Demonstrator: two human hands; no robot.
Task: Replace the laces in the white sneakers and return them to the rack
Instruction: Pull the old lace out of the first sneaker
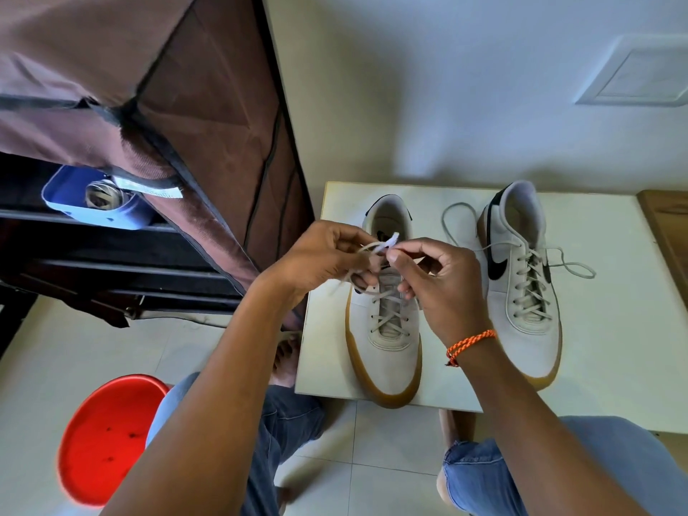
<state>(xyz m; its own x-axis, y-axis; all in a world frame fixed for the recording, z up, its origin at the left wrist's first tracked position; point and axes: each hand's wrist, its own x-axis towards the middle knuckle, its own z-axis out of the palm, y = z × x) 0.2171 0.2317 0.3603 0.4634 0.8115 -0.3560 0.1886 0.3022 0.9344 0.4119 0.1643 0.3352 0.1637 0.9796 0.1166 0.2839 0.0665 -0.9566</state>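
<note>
Two white sneakers with gum soles stand side by side on a low white table, toes toward me. The left sneaker is laced with a grey-white lace, and both hands are above its tongue. My left hand pinches one lace end, and my right hand pinches the other end near it. The right sneaker is laced too, and its loose lace ends loop out onto the table on both sides.
A shoe rack with a brown fabric cover stands at the left, a blue-and-white container on its shelf. A red stool sits on the tiled floor by my knee. A wooden edge borders the table's right.
</note>
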